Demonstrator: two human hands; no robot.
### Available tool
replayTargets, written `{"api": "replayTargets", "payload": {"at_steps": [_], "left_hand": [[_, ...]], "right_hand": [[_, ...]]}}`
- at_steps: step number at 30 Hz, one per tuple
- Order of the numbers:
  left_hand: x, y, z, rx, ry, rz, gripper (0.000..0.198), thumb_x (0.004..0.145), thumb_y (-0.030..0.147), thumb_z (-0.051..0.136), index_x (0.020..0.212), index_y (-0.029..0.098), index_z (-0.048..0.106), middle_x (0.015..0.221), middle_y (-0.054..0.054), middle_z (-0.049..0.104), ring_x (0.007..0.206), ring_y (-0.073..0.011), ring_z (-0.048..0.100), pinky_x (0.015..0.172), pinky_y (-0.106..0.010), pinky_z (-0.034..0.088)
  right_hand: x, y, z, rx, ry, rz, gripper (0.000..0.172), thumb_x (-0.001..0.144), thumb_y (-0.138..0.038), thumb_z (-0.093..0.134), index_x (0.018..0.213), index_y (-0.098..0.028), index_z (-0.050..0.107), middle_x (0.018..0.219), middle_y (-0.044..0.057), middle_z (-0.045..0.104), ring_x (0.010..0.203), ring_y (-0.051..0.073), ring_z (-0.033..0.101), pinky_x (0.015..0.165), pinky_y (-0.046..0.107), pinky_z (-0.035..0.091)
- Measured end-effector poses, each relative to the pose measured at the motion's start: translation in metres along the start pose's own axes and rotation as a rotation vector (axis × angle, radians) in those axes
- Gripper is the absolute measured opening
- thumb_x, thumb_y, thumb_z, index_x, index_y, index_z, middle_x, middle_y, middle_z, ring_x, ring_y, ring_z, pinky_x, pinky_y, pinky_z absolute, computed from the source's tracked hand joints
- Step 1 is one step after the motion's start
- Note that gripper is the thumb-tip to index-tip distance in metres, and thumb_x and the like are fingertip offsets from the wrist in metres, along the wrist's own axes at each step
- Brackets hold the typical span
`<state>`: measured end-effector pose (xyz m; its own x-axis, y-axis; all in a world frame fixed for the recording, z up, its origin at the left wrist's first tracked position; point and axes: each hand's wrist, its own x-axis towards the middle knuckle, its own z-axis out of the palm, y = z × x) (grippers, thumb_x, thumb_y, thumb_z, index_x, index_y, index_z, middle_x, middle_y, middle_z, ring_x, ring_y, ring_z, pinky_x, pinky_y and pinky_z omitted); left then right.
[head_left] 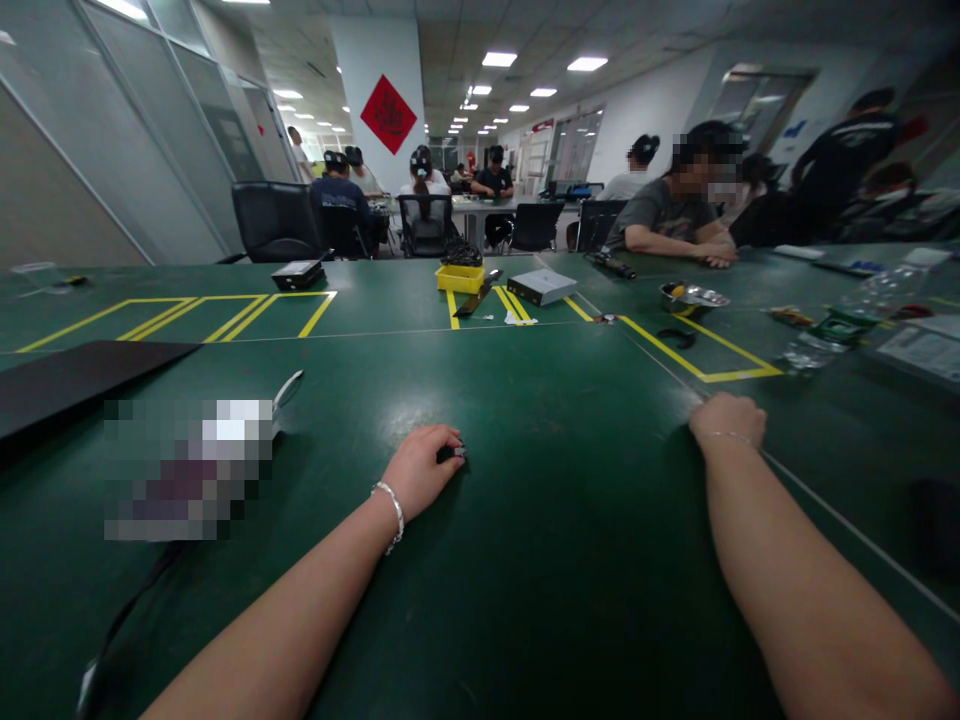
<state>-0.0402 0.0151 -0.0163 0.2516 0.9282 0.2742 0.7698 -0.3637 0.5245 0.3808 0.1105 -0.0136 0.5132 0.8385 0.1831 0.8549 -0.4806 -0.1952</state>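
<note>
My left hand (pixel 424 468) rests on the green table (pixel 525 420) with its fingers curled under; a small dark object shows at the fingertips, too small to name. A silver bracelet circles that wrist. My right hand (pixel 727 418) lies further right on the table, also curled into a loose fist, with a thin bracelet at the wrist. What it holds, if anything, is hidden. Both forearms stretch forward from the bottom edge.
A black flat pad (pixel 75 375) lies at left. Beyond are a yellow bin (pixel 460 277), a grey box (pixel 541 286), a black device (pixel 298 273), a metal dish (pixel 691 296) and plastic bottles (pixel 817 345). A person (pixel 675 215) sits at far right; others sit behind.
</note>
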Motion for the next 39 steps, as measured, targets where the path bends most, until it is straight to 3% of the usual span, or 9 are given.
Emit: {"api": "replayTargets", "payload": {"at_steps": [8,12,16,25,29,31,34,37,39], "left_hand": [[0.000,-0.001,0.001,-0.004,0.005,0.022,0.006,0.070,0.020,0.057,0.076,0.020,0.056,0.099,-0.002,0.060,0.095,-0.0169,0.052,0.087,-0.033,0.040],[-0.001,-0.001,0.001,-0.002,0.000,0.029,0.006,0.071,0.020,0.057,0.077,0.020,0.055,0.099,-0.002,0.060,0.095,-0.0167,0.052,0.087,-0.033,0.039],[0.000,-0.001,0.002,-0.001,0.001,0.030,0.006,0.071,0.021,0.057,0.077,0.020,0.055,0.099,-0.002,0.060,0.094,-0.0169,0.052,0.087,-0.034,0.039],[0.000,0.000,0.002,0.007,-0.018,0.038,0.006,0.071,0.022,0.057,0.076,0.020,0.055,0.098,-0.002,0.061,0.094,-0.0172,0.053,0.088,-0.034,0.038],[0.001,0.000,0.003,0.027,-0.022,0.041,0.006,0.072,0.023,0.057,0.078,0.021,0.056,0.098,-0.002,0.061,0.094,-0.0178,0.053,0.088,-0.035,0.038],[0.001,0.001,0.002,0.037,-0.026,0.046,0.007,0.072,0.024,0.056,0.078,0.021,0.056,0.097,-0.001,0.061,0.093,-0.0178,0.053,0.087,-0.035,0.038],[0.001,0.003,0.001,0.049,-0.034,0.050,0.007,0.074,0.025,0.054,0.080,0.022,0.056,0.094,-0.001,0.061,0.091,-0.0177,0.053,0.085,-0.034,0.038],[0.001,0.005,-0.001,0.053,-0.047,0.044,0.009,0.076,0.027,0.051,0.082,0.022,0.056,0.090,-0.001,0.062,0.089,-0.0175,0.054,0.083,-0.034,0.039],[0.001,0.006,-0.001,0.055,-0.051,0.035,0.011,0.077,0.028,0.051,0.083,0.022,0.056,0.089,-0.001,0.062,0.088,-0.0176,0.054,0.083,-0.034,0.039]], "right_hand": [[-0.007,-0.010,-0.002,0.001,-0.005,0.091,0.040,0.075,-0.022,0.038,0.108,-0.009,0.056,0.110,0.026,0.044,0.105,0.034,0.037,0.075,0.041,0.033],[-0.010,-0.013,-0.004,-0.010,0.046,0.230,0.050,0.075,-0.027,0.038,0.118,-0.004,0.046,0.113,0.030,0.039,0.108,0.036,0.036,0.076,0.045,0.033],[-0.013,-0.018,-0.007,0.037,-0.075,0.298,0.054,0.075,-0.026,0.037,0.124,-0.003,0.039,0.113,0.034,0.038,0.106,0.037,0.041,0.073,0.047,0.035],[-0.022,-0.048,-0.004,0.053,-0.107,0.008,0.033,0.078,-0.017,0.034,0.103,-0.008,0.053,0.094,0.022,0.055,0.093,0.031,0.052,0.074,0.044,0.039],[-0.033,-0.071,-0.004,0.554,-0.077,-0.070,0.019,0.080,-0.026,0.040,0.086,-0.015,0.053,0.080,0.010,0.055,0.080,0.021,0.054,0.069,0.035,0.044],[-0.044,-0.088,-0.008,0.858,-0.196,-0.018,0.020,0.083,-0.029,0.034,0.081,-0.017,0.050,0.074,0.005,0.052,0.068,0.014,0.053,0.059,0.026,0.046],[-0.067,-0.114,-0.017,1.272,-0.621,0.071,0.025,0.086,-0.024,0.024,0.077,-0.017,0.046,0.073,0.005,0.051,0.060,0.009,0.052,0.050,0.018,0.046],[-0.096,-0.135,-0.025,1.513,-1.115,0.119,0.017,0.083,-0.013,0.031,0.080,-0.015,0.048,0.083,0.008,0.054,0.071,0.010,0.056,0.056,0.019,0.050],[-0.116,-0.145,-0.026,1.516,-1.280,0.096,0.018,0.076,-0.003,0.036,0.083,-0.014,0.049,0.087,0.008,0.054,0.077,0.011,0.058,0.065,0.022,0.052]]}}
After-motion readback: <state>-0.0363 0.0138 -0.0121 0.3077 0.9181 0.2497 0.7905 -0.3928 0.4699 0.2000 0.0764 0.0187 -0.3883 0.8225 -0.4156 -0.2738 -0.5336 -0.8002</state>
